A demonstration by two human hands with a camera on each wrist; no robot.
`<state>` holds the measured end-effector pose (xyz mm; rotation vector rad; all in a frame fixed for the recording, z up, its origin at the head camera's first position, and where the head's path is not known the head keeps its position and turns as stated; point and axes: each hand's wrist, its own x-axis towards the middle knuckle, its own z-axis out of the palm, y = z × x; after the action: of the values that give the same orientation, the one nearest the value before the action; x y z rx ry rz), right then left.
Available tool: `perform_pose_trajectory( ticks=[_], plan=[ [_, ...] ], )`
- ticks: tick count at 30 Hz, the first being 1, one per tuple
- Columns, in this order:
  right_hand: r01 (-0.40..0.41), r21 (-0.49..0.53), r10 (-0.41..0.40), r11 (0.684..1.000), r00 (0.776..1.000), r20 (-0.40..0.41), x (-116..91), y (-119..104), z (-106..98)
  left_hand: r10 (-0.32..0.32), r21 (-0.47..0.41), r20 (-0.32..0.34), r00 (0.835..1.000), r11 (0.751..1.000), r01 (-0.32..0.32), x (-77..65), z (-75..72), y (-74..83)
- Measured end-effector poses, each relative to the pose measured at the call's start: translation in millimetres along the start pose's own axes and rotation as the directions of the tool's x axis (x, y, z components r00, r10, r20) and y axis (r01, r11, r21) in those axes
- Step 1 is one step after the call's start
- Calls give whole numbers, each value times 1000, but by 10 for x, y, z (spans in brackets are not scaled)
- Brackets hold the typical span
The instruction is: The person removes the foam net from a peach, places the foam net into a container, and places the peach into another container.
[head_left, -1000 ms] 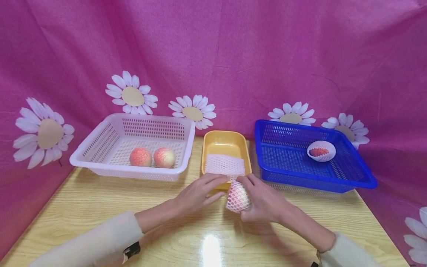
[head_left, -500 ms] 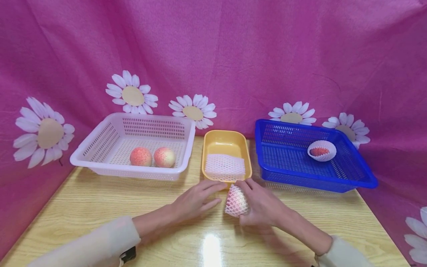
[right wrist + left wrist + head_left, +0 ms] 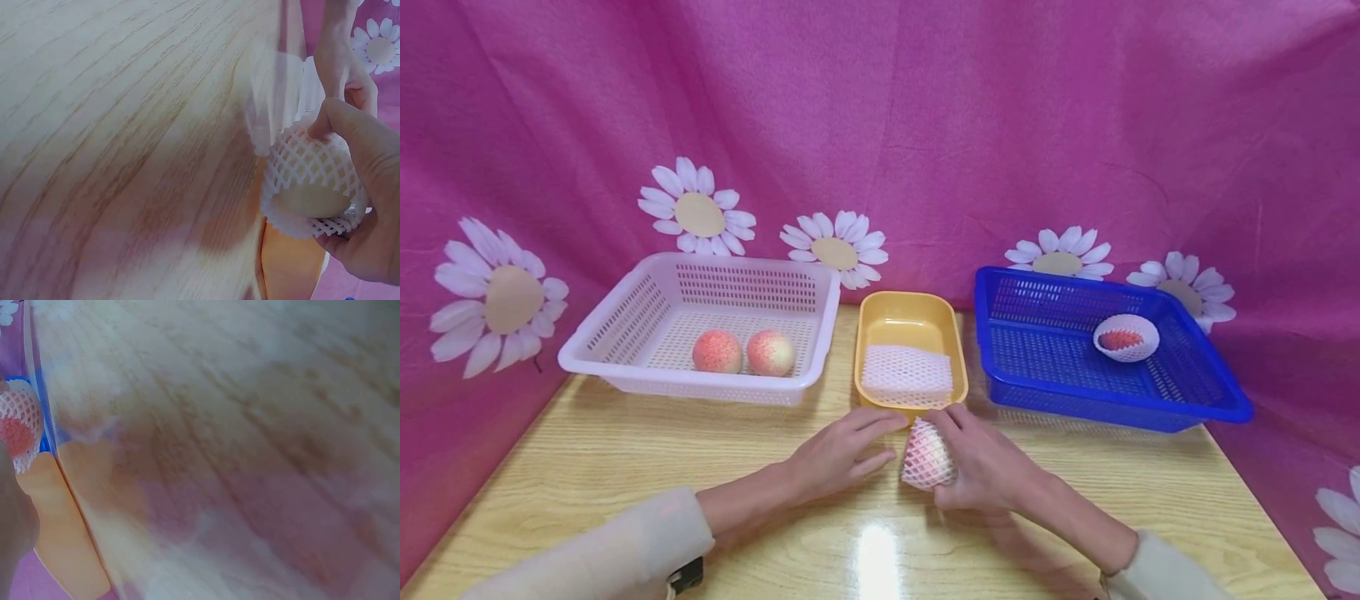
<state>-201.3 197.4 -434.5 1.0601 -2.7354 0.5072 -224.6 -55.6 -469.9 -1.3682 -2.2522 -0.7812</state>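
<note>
In the head view, my right hand (image 3: 981,465) grips a peach (image 3: 928,455) sleeved in a white foam net, just above the table's middle. The right wrist view shows the thumb on top of the foam net (image 3: 300,147) and a fingertip under it, with pale peach skin bare at the net's open end. My left hand (image 3: 841,450) is apart from the peach, on its left, with fingers extended toward it. Behind both hands, several flat foam nets (image 3: 906,375) lie in a yellow tray (image 3: 912,323). Only the edge of the left hand (image 3: 15,519) shows in the left wrist view.
A white basket (image 3: 692,383) at the left holds two bare peaches (image 3: 743,353). At the right, a blue basket (image 3: 1090,400) contains one peach (image 3: 1126,339) in a foam net. A pink flowered cloth (image 3: 925,125) hangs behind the wooden table (image 3: 775,542).
Both hands have come slightly toward me and down, the right one carrying the netted peach. The left hand has drawn back a little from the peach. Baskets and tray stay put.
</note>
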Motion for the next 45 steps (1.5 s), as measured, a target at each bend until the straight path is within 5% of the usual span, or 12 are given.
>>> perform_pose_trajectory(
  ticks=[21,45],
  plan=[
    [-1,-12,2,1000,998,60,28,-20,3,-34,6,14,999,999,33,-69,3,-1],
    [-72,7,71,997,997,20,-102,101,-82,-91,5,-2,996,996,91,-200,-55,-53]
  ],
)
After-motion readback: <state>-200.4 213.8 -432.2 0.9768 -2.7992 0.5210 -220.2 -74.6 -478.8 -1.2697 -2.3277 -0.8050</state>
